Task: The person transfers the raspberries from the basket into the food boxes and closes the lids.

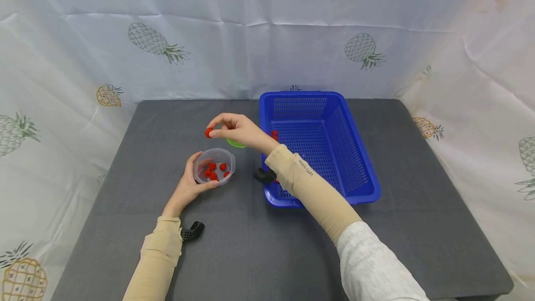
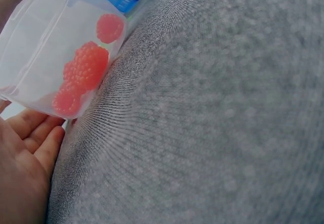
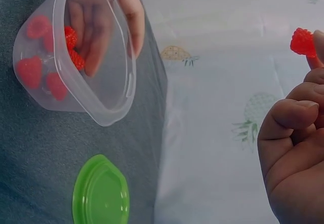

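My right hand (image 1: 237,130) pinches a red raspberry (image 3: 302,42) between thumb and fingertips, raised above the table behind a clear plastic container (image 1: 202,161). Thumb and fingers of my left hand (image 1: 189,185) grip that container by its sides. Several raspberries (image 1: 212,166) lie on its bottom; through the wall in the left wrist view they look clumped together. A green lid (image 3: 101,193) lies on the table near the container, mostly hidden under my right hand in the head view.
A blue plastic basket (image 1: 355,152) stands right of the container. Some red pieces (image 1: 274,134) lie along its left side, partly behind my right arm. The dark grey table (image 1: 246,250) ends against a white pineapple-print curtain (image 1: 259,55).
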